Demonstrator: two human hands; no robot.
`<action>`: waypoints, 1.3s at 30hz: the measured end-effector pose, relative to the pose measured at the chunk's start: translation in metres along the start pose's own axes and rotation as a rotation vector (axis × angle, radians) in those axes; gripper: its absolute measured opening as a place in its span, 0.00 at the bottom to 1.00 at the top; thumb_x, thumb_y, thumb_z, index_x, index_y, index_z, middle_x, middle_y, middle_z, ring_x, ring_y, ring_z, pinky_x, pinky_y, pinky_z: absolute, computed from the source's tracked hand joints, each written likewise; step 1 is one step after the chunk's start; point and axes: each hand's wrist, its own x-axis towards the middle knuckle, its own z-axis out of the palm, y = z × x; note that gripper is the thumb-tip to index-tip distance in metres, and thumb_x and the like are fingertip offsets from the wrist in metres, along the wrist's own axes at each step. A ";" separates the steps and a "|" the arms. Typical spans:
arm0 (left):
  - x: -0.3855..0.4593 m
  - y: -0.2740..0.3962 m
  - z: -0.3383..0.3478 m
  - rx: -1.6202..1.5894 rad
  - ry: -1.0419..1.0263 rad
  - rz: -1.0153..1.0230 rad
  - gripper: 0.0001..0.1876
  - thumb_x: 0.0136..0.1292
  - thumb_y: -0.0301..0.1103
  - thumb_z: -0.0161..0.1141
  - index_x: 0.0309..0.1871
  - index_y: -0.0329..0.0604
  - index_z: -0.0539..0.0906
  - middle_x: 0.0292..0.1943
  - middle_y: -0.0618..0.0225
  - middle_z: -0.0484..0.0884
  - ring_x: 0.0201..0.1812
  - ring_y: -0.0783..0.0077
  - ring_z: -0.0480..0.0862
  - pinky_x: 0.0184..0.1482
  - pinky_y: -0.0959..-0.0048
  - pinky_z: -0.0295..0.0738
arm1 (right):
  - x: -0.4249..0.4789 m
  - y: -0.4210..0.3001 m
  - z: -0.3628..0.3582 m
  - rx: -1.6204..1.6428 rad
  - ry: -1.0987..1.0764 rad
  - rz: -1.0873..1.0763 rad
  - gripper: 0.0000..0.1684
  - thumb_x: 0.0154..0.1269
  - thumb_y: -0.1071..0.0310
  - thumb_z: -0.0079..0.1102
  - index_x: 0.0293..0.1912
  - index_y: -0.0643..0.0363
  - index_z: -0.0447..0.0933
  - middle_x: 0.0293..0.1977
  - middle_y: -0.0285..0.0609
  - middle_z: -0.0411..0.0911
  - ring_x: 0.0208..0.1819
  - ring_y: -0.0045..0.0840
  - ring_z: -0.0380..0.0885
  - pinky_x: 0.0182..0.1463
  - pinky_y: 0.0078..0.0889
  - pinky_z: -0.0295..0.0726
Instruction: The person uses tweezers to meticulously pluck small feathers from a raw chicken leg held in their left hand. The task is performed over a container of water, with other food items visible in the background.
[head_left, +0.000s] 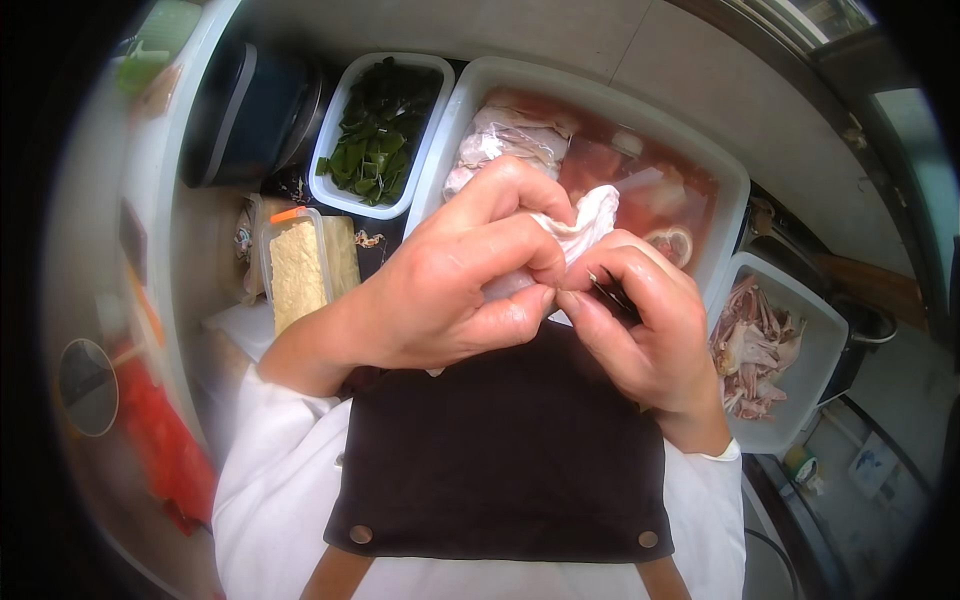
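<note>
My left hand grips a pale piece of raw meat, which looks like poultry with skin, in front of my chest. Its thumb and fingertips meet those of my right hand at the lower edge of the piece. A small dark metal tool, perhaps tweezers or small scissors, sits within my right hand; its tips are hard to make out. Beyond both hands lies a large white tub of reddish liquid, with a heap of pale raw poultry pieces at its left and a few pieces in the liquid.
A white container of raw meat scraps stands at the right. Left of the tub are a white tray of cut green leaves and a plastic box with a yellowish paste. A dark container stands farther left, beside a white ledge.
</note>
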 end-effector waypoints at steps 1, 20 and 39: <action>0.000 0.000 0.000 0.005 0.002 0.001 0.07 0.55 0.21 0.66 0.37 0.37 0.82 0.53 0.54 0.73 0.54 0.60 0.77 0.59 0.65 0.72 | 0.000 0.000 0.000 0.004 -0.002 0.003 0.11 0.61 0.79 0.68 0.43 0.64 0.78 0.36 0.46 0.80 0.35 0.35 0.81 0.38 0.33 0.79; 0.000 0.000 0.001 0.029 -0.033 0.022 0.05 0.57 0.21 0.62 0.37 0.38 0.79 0.52 0.54 0.76 0.53 0.59 0.77 0.58 0.64 0.73 | 0.000 0.001 -0.001 0.057 -0.014 0.006 0.13 0.58 0.79 0.67 0.44 0.64 0.77 0.35 0.46 0.79 0.35 0.35 0.80 0.39 0.33 0.80; 0.002 -0.003 0.001 0.031 0.049 0.052 0.07 0.57 0.21 0.66 0.38 0.37 0.79 0.53 0.54 0.73 0.51 0.59 0.77 0.54 0.66 0.75 | -0.004 0.003 0.013 0.034 0.158 -0.042 0.13 0.58 0.83 0.66 0.43 0.65 0.77 0.33 0.46 0.78 0.32 0.35 0.79 0.35 0.31 0.78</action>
